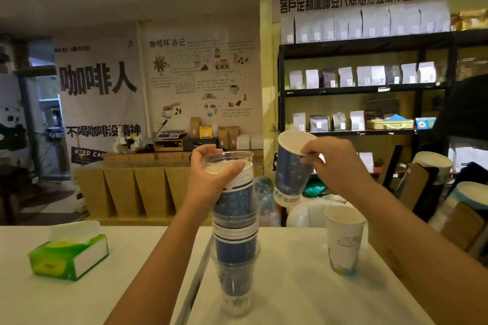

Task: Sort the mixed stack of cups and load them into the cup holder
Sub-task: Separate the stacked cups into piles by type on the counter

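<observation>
Left hand (211, 174) fingers wrapped round mixed stack (235, 221) top, frame centre; right hand (332, 163) pinching blue cup (290, 171) rim, aloft beside.

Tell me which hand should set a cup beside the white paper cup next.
Right. The right hand already holds a blue paper cup above the white paper cup, while the left hand steadies the mixed stack.

a tall stack of cups (235, 232) stands on the counter (303, 285), near centre. the left hand (211, 174) is on its top. right of the stack, a held cup (290, 169) is raised in the right hand (335, 163). a lone cup (343, 240) stands on the counter farther right. a tissue box (68, 256) lies far left.
</observation>
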